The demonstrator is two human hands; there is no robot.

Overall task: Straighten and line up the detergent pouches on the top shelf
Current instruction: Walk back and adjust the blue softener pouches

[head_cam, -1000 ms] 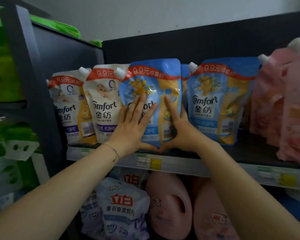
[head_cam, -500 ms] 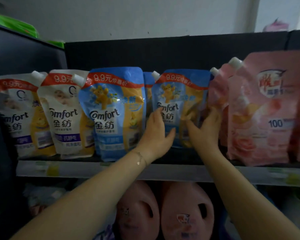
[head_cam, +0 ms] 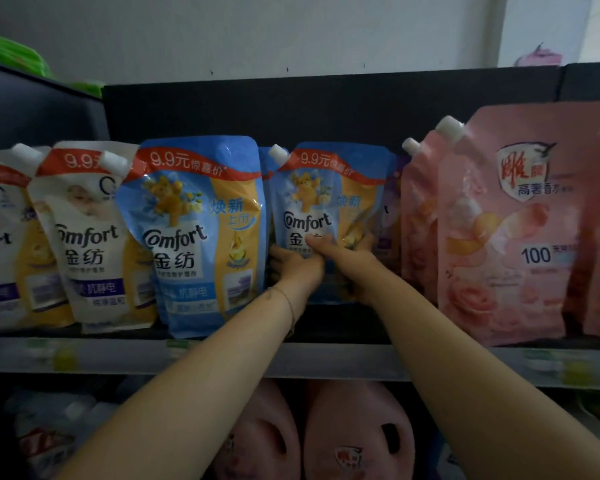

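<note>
Blue Comfort pouch (head_cam: 326,188) upright on the top shelf (head_cam: 326,362), set back between the front blue pouch (head_cam: 201,237) on its left and the pink pouches (head_cam: 520,230) on its right. Clasped low down from both sides: left grip (head_cam: 293,265) curled round the left edge, right grip (head_cam: 347,261) closed on the right edge, thumb laid across the front just under the Comfort lettering. White spout cap (head_cam: 278,152) at upper left. Two white pouches (head_cam: 90,237) leaning at the far left of the row. Thin bracelet (head_cam: 288,306) on the left wrist. Pink jugs (head_cam: 357,431) on the shelf below.
</note>
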